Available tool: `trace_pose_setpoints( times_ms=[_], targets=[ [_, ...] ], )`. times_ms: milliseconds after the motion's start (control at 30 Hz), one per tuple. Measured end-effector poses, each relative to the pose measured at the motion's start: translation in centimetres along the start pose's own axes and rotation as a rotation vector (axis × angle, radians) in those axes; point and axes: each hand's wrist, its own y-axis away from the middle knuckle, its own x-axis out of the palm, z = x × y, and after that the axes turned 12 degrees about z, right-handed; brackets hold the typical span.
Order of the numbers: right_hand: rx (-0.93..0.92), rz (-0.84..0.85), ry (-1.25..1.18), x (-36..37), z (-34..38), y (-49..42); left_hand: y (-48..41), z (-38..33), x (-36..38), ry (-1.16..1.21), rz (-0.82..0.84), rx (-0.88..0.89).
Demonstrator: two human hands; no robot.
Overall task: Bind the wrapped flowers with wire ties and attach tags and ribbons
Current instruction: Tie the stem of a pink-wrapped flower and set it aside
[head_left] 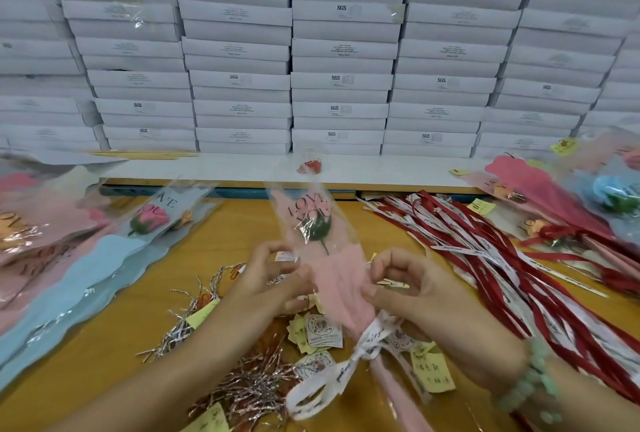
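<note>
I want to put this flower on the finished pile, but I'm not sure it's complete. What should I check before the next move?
1. Grip: left hand and right hand both pinch the wrapped flower: ok.
2. White ribbon tied in a bow on the stem: ok.
3. Wire tie round the neck: cannot tell, the bow covers that spot.
4. Tag fixed to this flower: cannot tell, loose tags lie right beneath it.
5. Spare wire ties on the table near the left forearm: ok.
</note>
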Motion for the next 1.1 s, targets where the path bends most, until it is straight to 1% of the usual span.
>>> trace_pose_setpoints(
  times_ms=[100,233,300,333,400,433,467,500,567,600,667,767,867,967,1100],
  targets=[
    [0.016,0.120,0.030,1.0,-0.1,0.4,-0.4,0.0,-0.2,0.149,-0.017,-0.008],
    [0.004,0.276,0.189,1.7,-0.3,0.7,-1.2,0.2,-0.6,0.261,-0.021,0.030],
    [-0.013,0.265,0.312,1.3,0.2,0.6,-1.4,0.3,-0.9,0.311,-0.030,0.029],
    [-0.019,0.216,0.424,0.8,0.5,0.4,-1.3,0.3,-1.0,0.330,-0.024,0.023],
    [0.005,0.123,0.769,-1.1,1.2,0.3,-1.2,0.2,-1.1,0.344,0.015,0.007],
    [0.056,0.123,0.946,-2.0,1.7,0.4,-1.0,0.0,-0.9,0.345,0.038,-0.005],
    [0.132,0.168,1.080,-2.9,2.1,0.5,-0.7,-0.1,-0.8,0.338,0.059,-0.014],
    [0.217,0.246,1.155,-3.5,2.4,0.7,-0.5,-0.1,-0.6,0.318,0.079,-0.019],
    [0.379,0.416,1.199,-4.1,2.7,1.1,0.0,0.1,-0.1,0.260,0.126,-0.014],
    [0.440,0.476,1.206,-4.2,2.8,1.2,0.2,0.3,0.0,0.228,0.152,-0.006],
    [0.497,0.510,1.260,-4.1,2.7,1.3,0.5,0.6,0.1,0.177,0.204,0.019],
    [0.462,0.458,1.433,-3.9,2.1,1.3,0.8,0.8,0.1,0.121,0.226,0.070],
    [0.411,0.418,1.503,-3.9,1.5,1.4,0.9,1.3,0.1,0.128,0.209,0.091],
    [0.381,0.365,1.454,-4.1,1.2,0.9,0.8,1.8,0.0,0.139,0.208,0.099],
    [0.376,0.324,1.296,-4.3,1.0,0.3,0.8,2.0,0.1,0.151,0.236,0.101]
  ],
)
